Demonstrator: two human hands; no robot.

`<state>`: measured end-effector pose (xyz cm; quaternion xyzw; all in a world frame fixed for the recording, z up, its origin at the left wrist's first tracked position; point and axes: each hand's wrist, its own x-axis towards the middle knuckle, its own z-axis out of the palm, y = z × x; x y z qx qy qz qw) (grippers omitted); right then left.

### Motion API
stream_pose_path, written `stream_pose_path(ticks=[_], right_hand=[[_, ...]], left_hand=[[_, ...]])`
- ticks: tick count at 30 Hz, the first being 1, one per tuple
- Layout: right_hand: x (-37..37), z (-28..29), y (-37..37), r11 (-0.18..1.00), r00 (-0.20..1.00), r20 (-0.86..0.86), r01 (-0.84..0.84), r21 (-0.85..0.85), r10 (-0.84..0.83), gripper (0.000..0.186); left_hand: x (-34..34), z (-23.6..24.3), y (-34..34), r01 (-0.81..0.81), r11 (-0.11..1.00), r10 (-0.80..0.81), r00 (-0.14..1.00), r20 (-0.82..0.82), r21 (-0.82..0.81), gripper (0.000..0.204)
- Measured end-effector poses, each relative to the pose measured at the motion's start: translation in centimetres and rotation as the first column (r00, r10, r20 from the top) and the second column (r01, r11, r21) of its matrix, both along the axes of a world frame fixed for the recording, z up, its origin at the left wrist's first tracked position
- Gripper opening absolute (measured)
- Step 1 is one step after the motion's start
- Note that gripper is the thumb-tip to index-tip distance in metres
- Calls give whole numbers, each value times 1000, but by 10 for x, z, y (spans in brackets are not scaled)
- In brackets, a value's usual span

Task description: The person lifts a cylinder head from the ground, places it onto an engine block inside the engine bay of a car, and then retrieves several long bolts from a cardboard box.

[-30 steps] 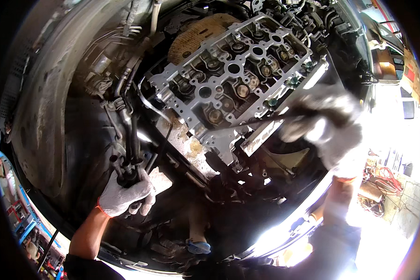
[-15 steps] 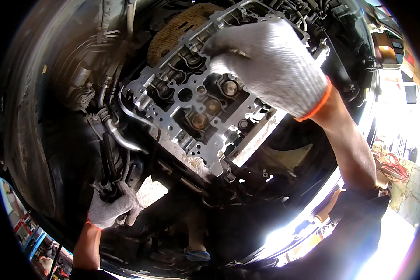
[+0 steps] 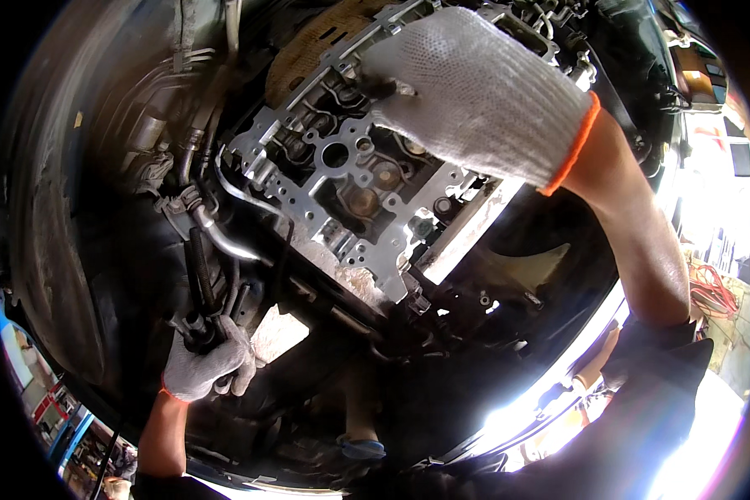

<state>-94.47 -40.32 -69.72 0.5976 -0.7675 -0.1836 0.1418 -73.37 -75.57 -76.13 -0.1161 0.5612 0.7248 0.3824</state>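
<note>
My right hand (image 3: 483, 100), in a white knit glove with an orange cuff, hangs over the upper part of a bare metal cylinder head (image 3: 375, 177). Its fingers curl in toward the thumb. The fingertips lie in shadow, so whatever they grip is hidden. Low on the left, my left hand (image 3: 207, 367) wears a matching glove and has its fingers bent beside some dark hoses (image 3: 200, 271). What it holds, if anything, cannot be made out. A pale, brightly lit flat piece (image 3: 278, 336) sits just right of those fingers.
Bent metal pipes (image 3: 212, 233) run down the left of the engine bay. A brown perforated panel (image 3: 304, 50) lies behind the cylinder head. A pale rail (image 3: 467, 237) borders its right side. Red cable (image 3: 712, 292) lies coiled on the floor outside at right.
The whole view has shifted a little. My right hand sits slightly nearer over the cylinder head and covers more of a round recess. My left hand stays by the hoses.
</note>
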Motion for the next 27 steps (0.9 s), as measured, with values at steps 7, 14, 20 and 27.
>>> stream_pose_path(ticks=[7,14,20,27], right_hand=[[13,10,-6,985,989,-92,130,115,-120,29],[17,-20,7,605,540,743,762,-232,-395,18],[12,-22,16,638,587,727,721,-269,-357,18],[5,-25,41,940,968,236,162,-302,-91,18]], left_hand=[[2,-2,-5,12,1000,-11,999,34,-10,22],[-4,-3,-2,63,998,-63,998,22,14,23],[-3,4,5,2,1000,-2,1000,24,-6,25],[-5,4,11,4,1000,-4,1000,-3,12,24]])
